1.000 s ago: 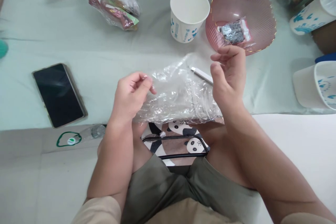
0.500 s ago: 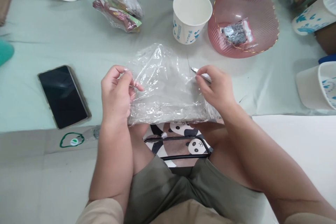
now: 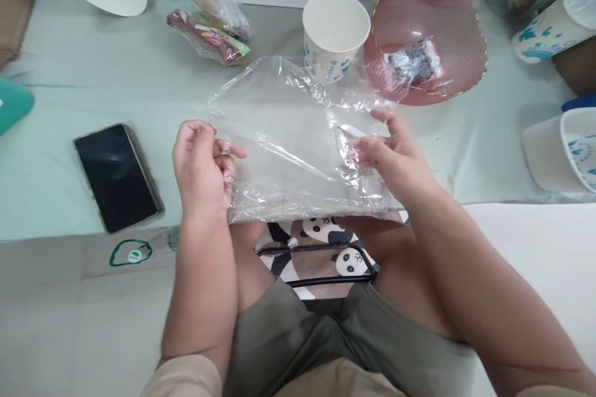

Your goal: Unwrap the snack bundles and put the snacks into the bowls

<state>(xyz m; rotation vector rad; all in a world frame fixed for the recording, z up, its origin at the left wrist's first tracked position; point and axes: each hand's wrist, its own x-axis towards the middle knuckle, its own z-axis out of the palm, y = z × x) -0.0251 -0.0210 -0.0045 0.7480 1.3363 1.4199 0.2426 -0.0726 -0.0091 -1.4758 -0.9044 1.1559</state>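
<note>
No words, brand or number can be read for certain. The upright paper cup point(image 3: 336, 34), beyond the right hand point(image 3: 395, 152) and a little to its left, bears blue print: splash-like shapes and small characters too blurred to read. Blue shapes also mark the tilted cup point(image 3: 552, 28), beyond and right of that hand. The red-and-green snack wrapper point(image 3: 214, 37), beyond the left hand point(image 3: 202, 164), has illegible print. Nearer the wearer and left of the left hand, a round white label point(image 3: 135, 255) shows a green mark, unreadable.
</note>
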